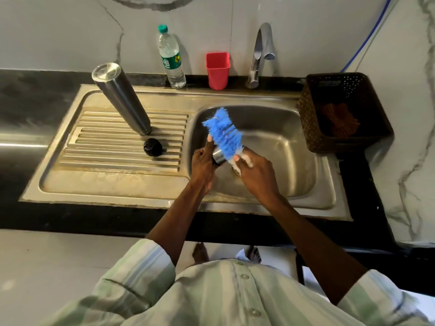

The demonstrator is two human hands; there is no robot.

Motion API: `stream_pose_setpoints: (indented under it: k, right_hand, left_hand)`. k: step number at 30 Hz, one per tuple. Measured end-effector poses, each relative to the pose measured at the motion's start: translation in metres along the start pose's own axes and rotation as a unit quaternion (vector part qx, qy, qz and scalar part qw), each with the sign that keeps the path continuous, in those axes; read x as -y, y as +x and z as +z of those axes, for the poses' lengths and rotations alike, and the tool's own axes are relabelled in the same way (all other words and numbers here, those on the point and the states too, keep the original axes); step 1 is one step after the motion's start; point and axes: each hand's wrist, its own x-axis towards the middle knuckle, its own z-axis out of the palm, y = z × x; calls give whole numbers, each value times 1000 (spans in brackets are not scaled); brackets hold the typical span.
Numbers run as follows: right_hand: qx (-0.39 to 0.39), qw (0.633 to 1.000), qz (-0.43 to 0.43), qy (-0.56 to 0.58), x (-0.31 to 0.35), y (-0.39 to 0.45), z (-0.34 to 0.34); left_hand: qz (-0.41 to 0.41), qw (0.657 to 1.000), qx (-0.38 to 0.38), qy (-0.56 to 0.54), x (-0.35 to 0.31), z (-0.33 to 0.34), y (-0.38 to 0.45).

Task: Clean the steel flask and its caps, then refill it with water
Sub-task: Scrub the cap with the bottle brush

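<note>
The steel flask point(121, 97) stands upside down on the ribbed drainboard point(98, 149), its mouth on the ribs. A black inner cap point(152, 147) lies just in front of it. Over the sink basin point(282, 147), my left hand point(203, 164) grips a small steel cap point(218, 156). My right hand point(255, 171) holds the white handle of a blue bristle brush point(222, 132), whose bristles lie against the steel cap.
A clear plastic water bottle point(170, 58) with a green lid and a red cup point(217, 70) stand behind the sink. The tap point(259, 52) rises at the back right. A dark perforated basket point(341, 111) sits right of the basin.
</note>
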Motion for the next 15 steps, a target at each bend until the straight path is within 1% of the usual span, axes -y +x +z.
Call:
stream_pose_setpoints:
  k: [1,2,5,7,9,11,13,15]
  right_hand:
    - [6,1000,-18,-5,3,-4,1]
    - [7,1000,-16,0,4,-5,1]
    - [-9,998,44,42,-3,7,-1]
    - [3,1000,26,14,-1,2,1]
    - [16,1000,-2,-12,3,-6,4]
    - [3,1000,18,6,1,-2,3]
    - [-16,998,50,21,-3,8,0]
    - [1,1000,27,-13,-2,5,0]
  left_hand:
    - [5,1000,3,8,1,-1,0]
    - [10,1000,6,16,1,-1,-2]
    - [30,999,21,37,1,2,-4]
    - [39,998,28,50,0,1,-3]
    - [44,998,22,46,-1,0,-4]
    - [38,998,21,36,-2,2,-7]
    - [39,998,35,22,1,2,-8]
    - [37,998,46,8,0,0,-8]
